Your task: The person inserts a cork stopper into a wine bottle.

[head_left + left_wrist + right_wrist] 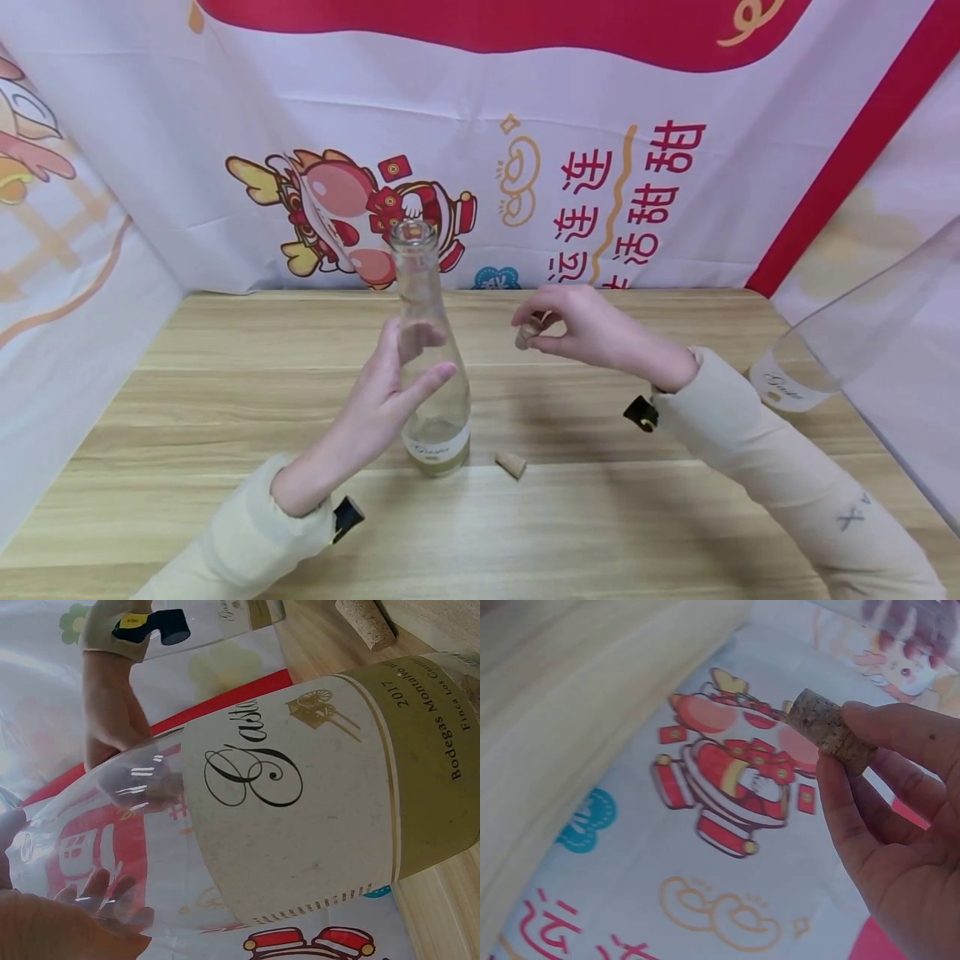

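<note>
Left hand [381, 385]: fingers round clear bottle [447, 407] — right hand [587, 323]: fingers pinching cork [829, 731], second cork [512, 464] on table [225, 467]

A wine bottle [438, 417] is set left of a cork [511, 464] on the tabletop [255, 392]; a second bottle [787, 379] is placed farther right.

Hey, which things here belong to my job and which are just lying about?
Likely part of the job:
middle bottle, left hand around it
held cork, in the right hand

Likely just lying about:
second cork, loose on the table
second bottle, far right
</note>
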The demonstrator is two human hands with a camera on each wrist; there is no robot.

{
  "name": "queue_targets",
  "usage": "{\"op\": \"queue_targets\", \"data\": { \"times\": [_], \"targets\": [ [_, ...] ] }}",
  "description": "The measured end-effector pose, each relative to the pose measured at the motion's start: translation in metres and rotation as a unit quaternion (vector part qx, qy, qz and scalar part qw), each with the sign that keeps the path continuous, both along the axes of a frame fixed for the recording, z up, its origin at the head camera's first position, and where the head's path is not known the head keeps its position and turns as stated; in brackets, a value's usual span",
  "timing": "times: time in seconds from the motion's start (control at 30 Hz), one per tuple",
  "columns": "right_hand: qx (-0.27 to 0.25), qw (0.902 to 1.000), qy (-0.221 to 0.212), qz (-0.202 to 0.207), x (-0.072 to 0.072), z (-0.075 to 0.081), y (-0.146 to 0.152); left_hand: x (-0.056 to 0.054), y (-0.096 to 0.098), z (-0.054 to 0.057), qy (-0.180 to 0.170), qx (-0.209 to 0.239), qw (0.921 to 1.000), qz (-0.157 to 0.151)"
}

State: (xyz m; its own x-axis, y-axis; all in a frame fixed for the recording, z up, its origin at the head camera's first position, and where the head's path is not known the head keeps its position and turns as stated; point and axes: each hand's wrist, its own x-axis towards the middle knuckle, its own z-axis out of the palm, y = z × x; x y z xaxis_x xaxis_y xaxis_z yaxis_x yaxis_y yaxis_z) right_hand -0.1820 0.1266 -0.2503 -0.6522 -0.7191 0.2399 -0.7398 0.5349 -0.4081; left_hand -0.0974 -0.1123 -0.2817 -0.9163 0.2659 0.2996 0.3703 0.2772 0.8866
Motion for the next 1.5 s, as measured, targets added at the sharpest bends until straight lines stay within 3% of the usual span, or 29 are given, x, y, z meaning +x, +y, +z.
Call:
{"op": "queue_targets", "data": {
  "times": [0.2, 0.67, 1.03, 1.5],
  "targets": [
    [-0.008, 0.9995, 0.029, -0.005, 0.004, 0.025, -0.003, 0.000, 0.000, 0.000, -0.004, 0.001, 1.0000, -0.001],
    [-0.102, 0.9919, 0.074, 0.008, 0.013, 0.073, -0.014, 0.000, 0.000, -0.001, -0.008, 0.003, 1.0000, 0.000],
    [-0.148, 0.9848, 0.089, 0.020, 0.024, 0.102, -0.023, 0.000, -0.001, -0.002, -0.008, 0.007, 0.9999, 0.000],
    [-0.187, 0.9659, 0.154, 0.091, 0.034, 0.125, -0.041, 0.000, -0.002, -0.002, -0.005, 0.008, 0.9999, -0.006]
  ]
}}
